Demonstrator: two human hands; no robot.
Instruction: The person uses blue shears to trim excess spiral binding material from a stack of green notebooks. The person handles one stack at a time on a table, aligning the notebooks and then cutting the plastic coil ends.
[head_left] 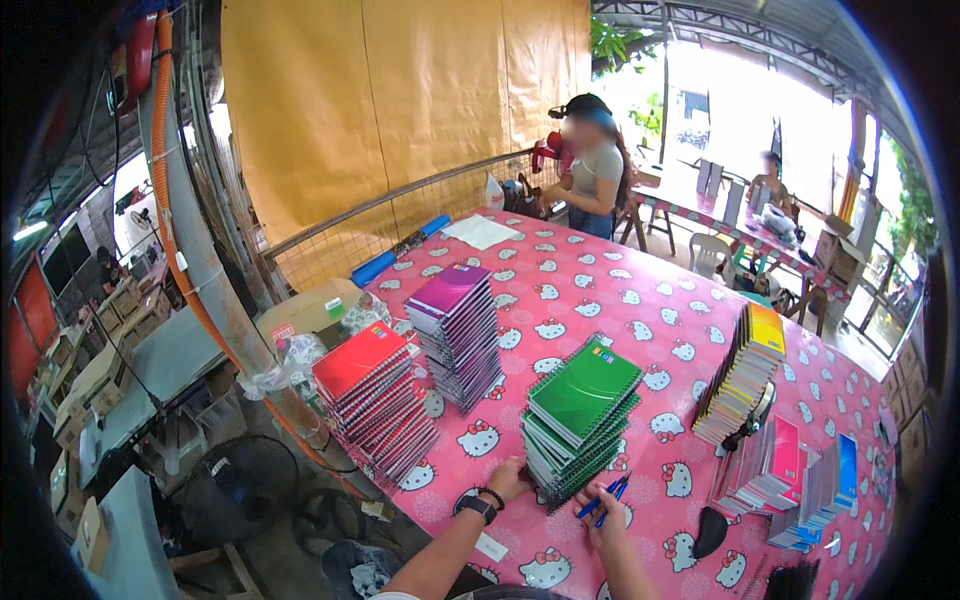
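A stack of green spiral notebooks (583,395) stands right in front of me, its layers slightly fanned and offset. My left hand (508,481), with a dark watch and a bead bracelet at the wrist, grips the lower left side of this stack; its fingertips are partly hidden. On the near right side of the stack, my right hand (606,518) is closed around blue-handled pliers (617,490), held close to the bottom notebooks. The pliers' jaws are too small to make out clearly.
Red notebooks (362,362) and purple notebooks (452,290) stand stacked on the left. Yellow (765,329), pink (786,452) and blue notebooks (846,470) are on the right. A black object (710,532) lies on the pink patterned table (560,262). Beyond it stands a person (597,175).
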